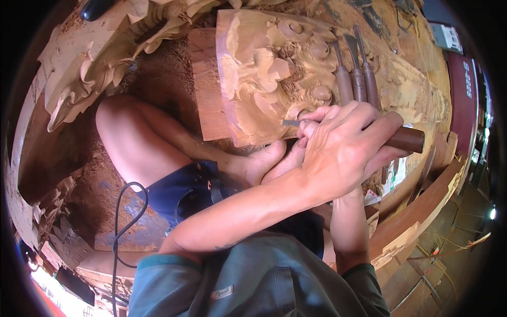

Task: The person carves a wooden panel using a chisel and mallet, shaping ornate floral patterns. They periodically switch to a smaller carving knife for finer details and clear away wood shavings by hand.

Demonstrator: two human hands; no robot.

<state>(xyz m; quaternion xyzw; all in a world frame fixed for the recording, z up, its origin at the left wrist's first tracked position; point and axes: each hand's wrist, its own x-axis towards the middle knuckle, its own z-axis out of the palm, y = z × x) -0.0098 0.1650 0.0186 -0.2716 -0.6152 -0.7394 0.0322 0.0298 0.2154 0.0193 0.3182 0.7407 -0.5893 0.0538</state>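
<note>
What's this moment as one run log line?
left hand: gripping chisel | right forearm: partly hidden behind left hand | blade: over carved panel | three other chisels: lying side by side

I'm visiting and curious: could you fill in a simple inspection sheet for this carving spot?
Surface: reddish-brown wood dust scattered around the work.
Job's things: carved wooden block with raised, rounded shapes; chisel in hand, blade at the block.
Clutter: three wooden-handled tools side by side, just beyond the hands.
Hands: left hand wraps the chisel's handle; right hand mostly hidden beneath it, exact grip unclear.
Cables: dark cable looped at lower left; ends not seen.
Surroundings: carved timber at upper left; dark red, box-like object at far right.
</note>
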